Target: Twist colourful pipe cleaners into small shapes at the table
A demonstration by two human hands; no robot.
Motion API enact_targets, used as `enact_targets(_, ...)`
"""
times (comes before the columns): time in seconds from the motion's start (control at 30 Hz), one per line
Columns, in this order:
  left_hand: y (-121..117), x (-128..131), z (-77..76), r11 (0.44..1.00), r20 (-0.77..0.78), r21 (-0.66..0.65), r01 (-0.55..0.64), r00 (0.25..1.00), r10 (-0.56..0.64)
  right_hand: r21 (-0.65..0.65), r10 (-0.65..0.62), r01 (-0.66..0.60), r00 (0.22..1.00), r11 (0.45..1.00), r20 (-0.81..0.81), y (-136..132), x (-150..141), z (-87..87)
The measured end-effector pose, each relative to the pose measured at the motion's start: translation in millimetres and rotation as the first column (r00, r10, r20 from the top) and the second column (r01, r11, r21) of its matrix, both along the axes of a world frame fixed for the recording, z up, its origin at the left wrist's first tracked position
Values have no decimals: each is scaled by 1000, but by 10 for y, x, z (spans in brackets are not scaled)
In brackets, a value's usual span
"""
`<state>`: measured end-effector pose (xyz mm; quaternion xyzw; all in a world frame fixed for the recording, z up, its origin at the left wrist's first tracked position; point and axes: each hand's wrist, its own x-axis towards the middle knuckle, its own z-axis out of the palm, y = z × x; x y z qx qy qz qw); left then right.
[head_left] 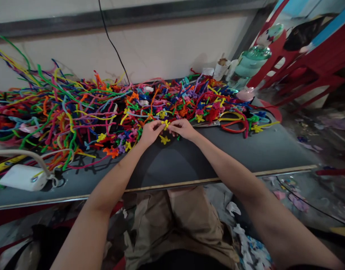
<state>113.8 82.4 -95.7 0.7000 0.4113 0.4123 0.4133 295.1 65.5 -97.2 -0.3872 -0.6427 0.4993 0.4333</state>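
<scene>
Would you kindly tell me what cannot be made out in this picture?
All in the head view:
Yellow flower: its twists are too small, partly covered by the left hand and right hand.
Scissors: tips out of sight, apparently behind the right hand.
Pipe cleaner pile: cut off by the left edge.
Bottle: contents too blurred.

Yellow flower [166, 124], multicoloured fuzzy stems [72, 122], dark grey tabletop [172, 165], red and yellow scissor handles [224, 128]
</scene>
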Motion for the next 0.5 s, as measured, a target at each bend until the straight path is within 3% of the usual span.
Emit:
enact_targets(0.27, -38, -2, 32, 999, 74, -23, 29, 997, -27, -38, -19, 18, 999, 999, -27, 17, 16, -16)
enact_targets(0.5, -28, 31, -21, 999, 95, -6, -34, 995, 35, -48, -3, 1, 999, 999, -35, -7, 28, 36)
